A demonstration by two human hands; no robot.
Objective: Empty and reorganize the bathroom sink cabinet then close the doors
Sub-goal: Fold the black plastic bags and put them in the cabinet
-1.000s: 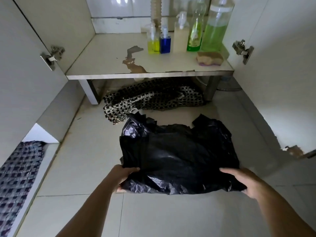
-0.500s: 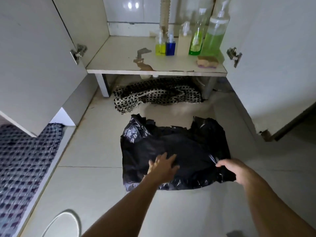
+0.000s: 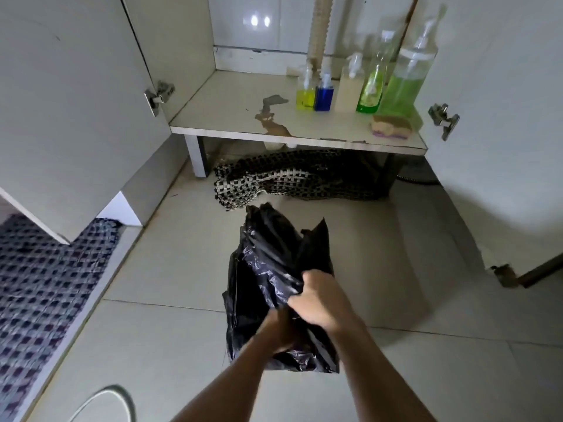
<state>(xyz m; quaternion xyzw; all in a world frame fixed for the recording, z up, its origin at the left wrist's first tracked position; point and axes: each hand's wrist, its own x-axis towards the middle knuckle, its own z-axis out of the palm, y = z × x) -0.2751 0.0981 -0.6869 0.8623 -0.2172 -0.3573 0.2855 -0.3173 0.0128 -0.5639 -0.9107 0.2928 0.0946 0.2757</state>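
Observation:
A black plastic bag (image 3: pixel 268 263) lies on the tiled floor in front of the open sink cabinet, folded to about half its width. My right hand (image 3: pixel 320 300) grips its folded-over edge from above. My left hand (image 3: pixel 280 330) sits under the right one, against the bag, its fingers mostly hidden. Both cabinet doors, the left door (image 3: pixel 67 117) and the right door (image 3: pixel 502 132), stand open. On the cabinet shelf (image 3: pixel 231 102) several soap bottles (image 3: pixel 399 83) line the back right, with a sponge (image 3: pixel 391 127) in front of them.
A checked woven mat (image 3: pixel 292 178) is bunched under the shelf. A blue checked rug (image 3: pixel 45 284) covers the floor at the left. A white curved rim (image 3: pixel 122 397) shows at the bottom left. A ribbed drain pipe (image 3: pixel 318 28) runs down behind the bottles.
The bag was spread flat with a hand at each lower corner. My right hand has carried its side across to the left, folding the bag, and both hands now meet at its middle.

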